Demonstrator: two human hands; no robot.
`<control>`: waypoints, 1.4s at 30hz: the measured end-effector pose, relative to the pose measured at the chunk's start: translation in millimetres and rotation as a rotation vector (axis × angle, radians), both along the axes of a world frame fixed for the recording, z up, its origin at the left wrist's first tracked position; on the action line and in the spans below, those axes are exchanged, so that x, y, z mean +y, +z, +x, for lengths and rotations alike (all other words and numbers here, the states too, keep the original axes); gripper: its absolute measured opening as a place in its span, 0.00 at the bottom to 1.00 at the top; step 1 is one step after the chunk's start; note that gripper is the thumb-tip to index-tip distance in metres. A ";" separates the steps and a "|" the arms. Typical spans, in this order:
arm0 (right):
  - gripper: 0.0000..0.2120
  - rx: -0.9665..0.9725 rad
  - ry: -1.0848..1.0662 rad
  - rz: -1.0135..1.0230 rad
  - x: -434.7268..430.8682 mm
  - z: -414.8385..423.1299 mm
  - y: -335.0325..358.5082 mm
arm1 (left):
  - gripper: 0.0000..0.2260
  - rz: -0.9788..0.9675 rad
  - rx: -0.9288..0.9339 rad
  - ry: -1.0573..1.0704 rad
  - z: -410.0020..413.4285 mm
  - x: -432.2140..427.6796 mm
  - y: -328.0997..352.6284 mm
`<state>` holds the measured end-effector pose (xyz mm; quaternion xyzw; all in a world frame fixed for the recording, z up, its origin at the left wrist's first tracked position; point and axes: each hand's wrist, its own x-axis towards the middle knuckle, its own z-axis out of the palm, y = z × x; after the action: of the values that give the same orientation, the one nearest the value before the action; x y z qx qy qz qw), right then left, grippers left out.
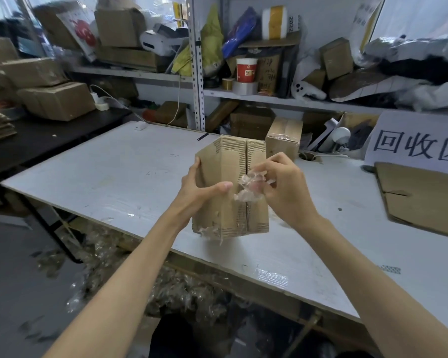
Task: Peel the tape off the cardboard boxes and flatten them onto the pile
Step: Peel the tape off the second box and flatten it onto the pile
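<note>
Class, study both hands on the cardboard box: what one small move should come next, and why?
Probably pull the tape wad away from the seam. The right hand pinches it, the left hand grips the box steady, and shreds cling at its bottom edge, so peeling looks unfinished.

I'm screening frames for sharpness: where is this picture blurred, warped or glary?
Head view: left hand, right hand and cardboard box sharp; shelf bent, smeared toward the edges; glare on the white table's near edge; crumpled tape glints.
</note>
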<state>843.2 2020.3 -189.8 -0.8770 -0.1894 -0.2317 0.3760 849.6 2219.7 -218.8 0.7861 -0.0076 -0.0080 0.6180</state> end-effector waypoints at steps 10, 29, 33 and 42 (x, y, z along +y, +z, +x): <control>0.19 -0.210 0.119 -0.149 0.3 -5.4 -9.0 | 0.59 -0.005 0.044 0.033 -1.6 0.7 -7.8; 0.12 0.550 0.420 -0.036 -30.8 -2.2 8.6 | 0.55 0.019 0.037 0.079 6.4 -13.4 -4.7; 0.24 0.691 0.410 0.174 -39.1 6.2 9.7 | 0.55 0.059 0.049 0.055 8.0 -15.5 -3.0; 0.06 -0.006 0.083 0.134 -21.1 0.8 -18.2 | 0.61 0.063 0.125 0.026 4.3 -11.6 -2.9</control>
<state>844.1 1999.1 -208.1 -0.8406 -0.2105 -0.2306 0.4426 853.9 2208.2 -221.7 0.8030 0.0417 -0.0493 0.5925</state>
